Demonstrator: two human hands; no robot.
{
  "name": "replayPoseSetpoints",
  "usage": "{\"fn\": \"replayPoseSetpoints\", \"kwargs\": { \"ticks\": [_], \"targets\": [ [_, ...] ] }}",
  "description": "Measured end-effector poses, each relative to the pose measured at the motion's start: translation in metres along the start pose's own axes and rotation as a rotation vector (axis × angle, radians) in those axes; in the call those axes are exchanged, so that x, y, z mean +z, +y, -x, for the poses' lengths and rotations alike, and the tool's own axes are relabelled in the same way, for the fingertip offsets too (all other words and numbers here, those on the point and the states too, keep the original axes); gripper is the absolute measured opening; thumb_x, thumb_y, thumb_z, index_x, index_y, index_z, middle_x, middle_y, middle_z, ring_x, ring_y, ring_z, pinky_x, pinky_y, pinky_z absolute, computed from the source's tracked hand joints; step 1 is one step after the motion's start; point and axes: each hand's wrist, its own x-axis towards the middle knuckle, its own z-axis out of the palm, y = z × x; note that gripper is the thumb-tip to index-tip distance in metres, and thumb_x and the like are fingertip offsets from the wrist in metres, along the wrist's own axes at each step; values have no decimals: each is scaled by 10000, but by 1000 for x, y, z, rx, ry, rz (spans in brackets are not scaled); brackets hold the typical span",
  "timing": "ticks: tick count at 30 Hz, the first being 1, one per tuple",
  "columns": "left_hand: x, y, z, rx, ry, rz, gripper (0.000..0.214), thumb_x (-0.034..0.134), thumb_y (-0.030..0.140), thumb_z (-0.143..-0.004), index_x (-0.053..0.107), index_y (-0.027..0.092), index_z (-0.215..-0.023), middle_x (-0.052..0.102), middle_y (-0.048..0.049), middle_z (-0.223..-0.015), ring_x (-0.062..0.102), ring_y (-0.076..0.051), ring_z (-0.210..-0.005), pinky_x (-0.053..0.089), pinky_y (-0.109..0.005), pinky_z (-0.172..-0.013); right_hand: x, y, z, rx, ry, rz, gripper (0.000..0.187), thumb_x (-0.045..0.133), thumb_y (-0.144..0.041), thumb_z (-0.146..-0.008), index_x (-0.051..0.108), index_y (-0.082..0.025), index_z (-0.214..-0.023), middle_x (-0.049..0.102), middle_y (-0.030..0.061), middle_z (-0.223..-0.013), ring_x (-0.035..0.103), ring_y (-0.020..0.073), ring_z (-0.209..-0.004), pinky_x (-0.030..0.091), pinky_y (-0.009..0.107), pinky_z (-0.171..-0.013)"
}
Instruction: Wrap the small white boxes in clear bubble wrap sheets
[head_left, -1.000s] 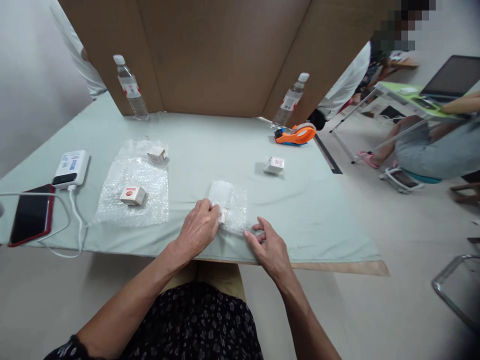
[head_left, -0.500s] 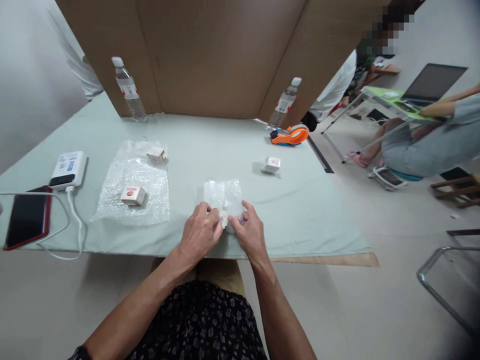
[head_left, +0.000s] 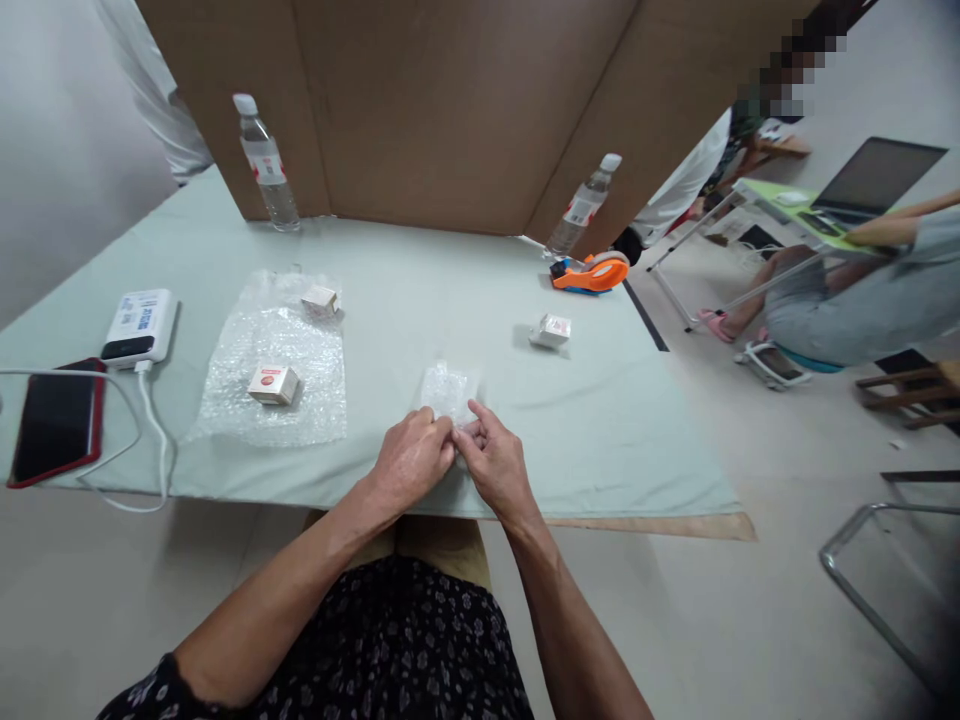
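Observation:
Near the front edge of the cloth-covered table, my left hand (head_left: 414,455) and my right hand (head_left: 493,458) meet at a small piece of bubble wrap (head_left: 448,390). Fingers of both hands are closed on its near edge, thumbs close together. My hands hide the near part of the wrap and whatever lies under them. To the left, a larger bubble wrap sheet (head_left: 240,330) lies flat with two small boxes on it, a nearer white box (head_left: 273,384) and a farther one (head_left: 320,301). Another small box (head_left: 551,331), apparently in clear wrap, sits to the right.
An orange tape dispenser (head_left: 592,273) lies at the back right. Water bottles (head_left: 268,165) (head_left: 583,208) stand before a cardboard panel (head_left: 435,110). A power bank (head_left: 140,326), its white cable and a phone (head_left: 56,420) lie on the left. A person sits beside a laptop (head_left: 881,178) at right.
My hands have drawn closer together, and the near side of the small bubble wrap is now gathered under them. The pale bit between my fingers is now hidden. The view has shifted slightly.

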Motion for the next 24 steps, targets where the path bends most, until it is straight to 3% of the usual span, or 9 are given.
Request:
{"fn": "replayPoseSetpoints", "kwargs": {
  "ticks": [3, 7, 12, 16, 18, 21, 24],
  "targets": [
    [2, -3, 0, 17, 9, 61, 201, 486, 238, -936, 666, 169, -991, 626, -88, -927, 619, -211, -898, 481, -303, -778, -10, -1, 1, 10, -144, -67, 545, 546, -371, -868, 542, -114, -1349, 680, 36, -839, 608, 136, -647, 521, 298, -691],
    [2, -12, 2, 69, 59, 217, 156, 513, 168, -857, 657, 174, -915, 599, -50, -854, 579, -175, -791, 442, -285, -722, -27, -3, 3, -33, -356, -132, 518, 503, -302, -883, 505, -150, -1378, 662, 63, -1017, 616, 134, -751, 548, 312, -747],
    [0, -18, -1, 120, 86, 466, 64, 535, 142, -732, 547, 182, -683, 507, 16, -685, 460, -128, -627, 349, -264, -605, -26, -7, -5, -228, -389, 255, 631, 526, -244, -871, 395, -188, -1486, 673, 103, -1128, 631, 192, -842, 533, 393, -836],
    [7, -13, -7, -20, 170, 565, 204, 541, 230, -813, 492, 178, -622, 472, 30, -618, 415, -116, -599, 320, -272, -613, -21, -14, -15, -306, -459, 443, 775, 510, -157, -824, 261, -194, -1556, 646, 143, -1257, 642, 258, -1016, 520, 417, -861],
    [12, -12, -7, -62, 199, 597, 245, 544, 287, -864, 523, 172, -648, 485, 29, -626, 423, -117, -607, 327, -273, -626, -25, -16, -17, -283, -511, 412, 812, 526, -146, -802, 245, -196, -1561, 651, 136, -1244, 653, 239, -964, 523, 403, -848],
    [17, -14, -7, -20, 194, 629, 190, 569, 297, -883, 605, 166, -751, 529, 22, -678, 468, -126, -653, 364, -267, -659, -40, -13, -19, -204, -603, 211, 810, 552, -180, -805, 246, -207, -1554, 675, 95, -1157, 656, 171, -810, 538, 346, -775],
    [18, -18, -6, -6, 169, 623, 74, 606, 217, -846, 656, 163, -852, 546, 23, -699, 505, -131, -681, 402, -268, -699, -57, -6, -26, -141, -522, 54, 639, 498, -234, -864, 364, -201, -1488, 684, 81, -1118, 656, 136, -738, 528, 297, -700]
  ]
}}
